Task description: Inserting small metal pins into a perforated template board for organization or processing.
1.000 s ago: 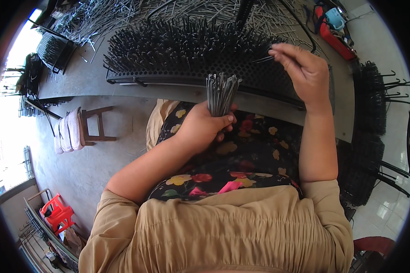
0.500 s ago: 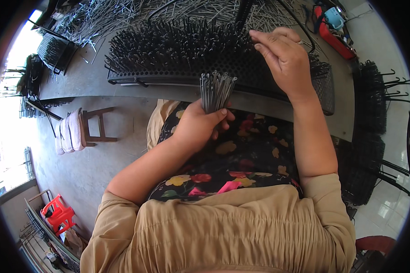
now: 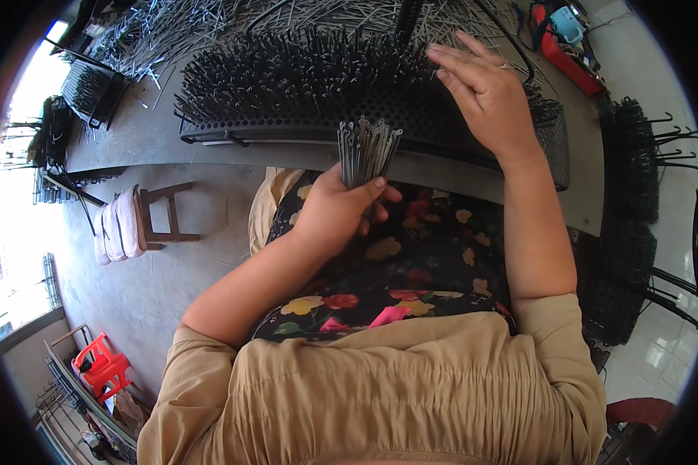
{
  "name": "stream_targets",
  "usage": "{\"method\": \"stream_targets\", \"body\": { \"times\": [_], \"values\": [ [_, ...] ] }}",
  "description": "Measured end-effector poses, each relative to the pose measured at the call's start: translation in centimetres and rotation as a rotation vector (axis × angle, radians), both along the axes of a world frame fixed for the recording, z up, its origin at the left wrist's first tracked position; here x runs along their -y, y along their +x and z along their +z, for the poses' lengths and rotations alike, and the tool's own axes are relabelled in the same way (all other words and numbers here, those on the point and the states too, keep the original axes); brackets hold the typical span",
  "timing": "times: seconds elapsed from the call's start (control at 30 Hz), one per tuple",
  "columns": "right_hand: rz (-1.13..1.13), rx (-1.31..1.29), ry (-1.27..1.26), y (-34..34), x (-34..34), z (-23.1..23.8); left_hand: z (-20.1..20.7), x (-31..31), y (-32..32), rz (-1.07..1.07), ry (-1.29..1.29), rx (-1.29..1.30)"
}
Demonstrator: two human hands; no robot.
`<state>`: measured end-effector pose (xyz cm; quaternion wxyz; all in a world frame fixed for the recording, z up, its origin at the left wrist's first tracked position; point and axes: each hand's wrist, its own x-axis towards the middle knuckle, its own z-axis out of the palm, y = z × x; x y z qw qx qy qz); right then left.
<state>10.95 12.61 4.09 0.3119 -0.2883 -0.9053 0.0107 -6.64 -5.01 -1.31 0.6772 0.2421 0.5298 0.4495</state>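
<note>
My left hand (image 3: 337,205) is closed round a bundle of thin metal rods with small looped ends (image 3: 367,151), held upright just in front of the table edge. Past it stands a black perforated rack (image 3: 287,132), densely filled with dark looped rods (image 3: 287,74) standing on end. Over the rack's right part hovers my right hand (image 3: 488,97), its fingers and thumb apart, and I see nothing between them. Part of the rack behind that hand is hidden.
Loose metal rods (image 3: 186,27) lie heaped along the far side of the table (image 3: 139,139). A smaller filled rack (image 3: 93,89) sits at the far left. A red case (image 3: 562,62) with a light blue cup (image 3: 568,28) is at the far right. A wooden stool (image 3: 167,217) stands left.
My right hand's fingers have spread from a near pinch, and the hand has shifted slightly right. The left hand still holds the bundle, almost unmoved.
</note>
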Motion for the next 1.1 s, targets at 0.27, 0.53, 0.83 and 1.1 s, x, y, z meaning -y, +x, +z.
{"method": "stream_targets", "body": {
  "times": [0.27,0.53,0.83,1.1],
  "values": [
    [0.050,-0.108,-0.007,0.2,0.8,0.2,-0.1,-0.2,0.2,0.015,-0.054,-0.007],
    [0.112,-0.170,0.017,-1.2,0.3,0.2,-0.3,-0.2,0.5,0.013,-0.054,-0.001],
    [0.044,-0.099,0.026,-2.2,0.8,1.8,0.0,0.1,0.2,0.046,-0.061,0.002],
    [-0.060,0.045,-0.047,-3.6,0.4,2.7,0.1,0.7,0.2,0.038,-0.046,0.007]
  ]
}}
